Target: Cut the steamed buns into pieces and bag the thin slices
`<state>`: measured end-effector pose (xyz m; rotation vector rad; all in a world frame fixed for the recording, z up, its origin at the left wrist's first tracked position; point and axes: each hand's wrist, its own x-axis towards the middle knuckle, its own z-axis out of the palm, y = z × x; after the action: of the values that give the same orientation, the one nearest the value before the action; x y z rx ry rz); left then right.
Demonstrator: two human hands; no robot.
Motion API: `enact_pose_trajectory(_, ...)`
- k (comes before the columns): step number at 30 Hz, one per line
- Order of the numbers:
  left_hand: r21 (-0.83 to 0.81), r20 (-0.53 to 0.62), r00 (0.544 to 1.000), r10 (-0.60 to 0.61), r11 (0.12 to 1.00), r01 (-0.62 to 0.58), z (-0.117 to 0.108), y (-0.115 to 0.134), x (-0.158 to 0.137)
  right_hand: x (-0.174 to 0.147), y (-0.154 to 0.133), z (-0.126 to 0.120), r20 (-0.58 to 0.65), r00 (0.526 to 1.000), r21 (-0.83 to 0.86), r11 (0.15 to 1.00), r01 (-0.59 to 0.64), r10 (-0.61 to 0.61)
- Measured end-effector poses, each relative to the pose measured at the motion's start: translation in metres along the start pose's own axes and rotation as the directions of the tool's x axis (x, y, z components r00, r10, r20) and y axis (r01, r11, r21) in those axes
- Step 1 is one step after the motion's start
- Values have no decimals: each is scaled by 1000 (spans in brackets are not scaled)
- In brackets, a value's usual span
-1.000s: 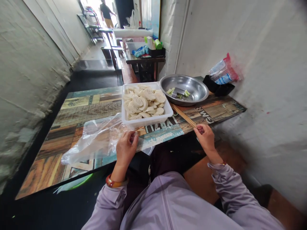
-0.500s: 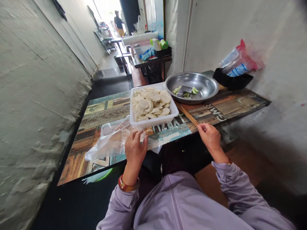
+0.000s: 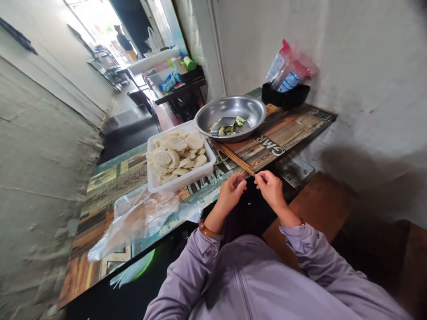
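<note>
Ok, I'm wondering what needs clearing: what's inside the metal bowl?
Greenish bits and a flat grey piece show in the metal bowl; whatever lies beneath that grey piece is covered.

Doorway (image 3: 91, 20) blown out top left, room dimmer. Highlights on steel bowl (image 3: 251, 114), soft shadow low on right wall (image 3: 363, 164). Edges stretched, top-right corner dark.

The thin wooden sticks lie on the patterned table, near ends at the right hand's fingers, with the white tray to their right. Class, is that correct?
No: in the head view the white tray is to the left of the thin wooden sticks. They do lie on the patterned table, near ends at the fingers of the right hand.
</note>
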<state>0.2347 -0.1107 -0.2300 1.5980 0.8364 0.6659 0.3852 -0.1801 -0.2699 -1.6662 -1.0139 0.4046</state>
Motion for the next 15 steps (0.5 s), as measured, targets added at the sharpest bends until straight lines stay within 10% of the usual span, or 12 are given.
enact_pose_trajectory(8,-410,70,987,-144,898,160,19,4,32,-8,8,-18,-24,1000,-107,994,17,-19)
enact_pose_trajectory(15,-484,74,983,-166,856,180,16,3,38,-51,23,-90,-180,981,-87,992,-89,72)
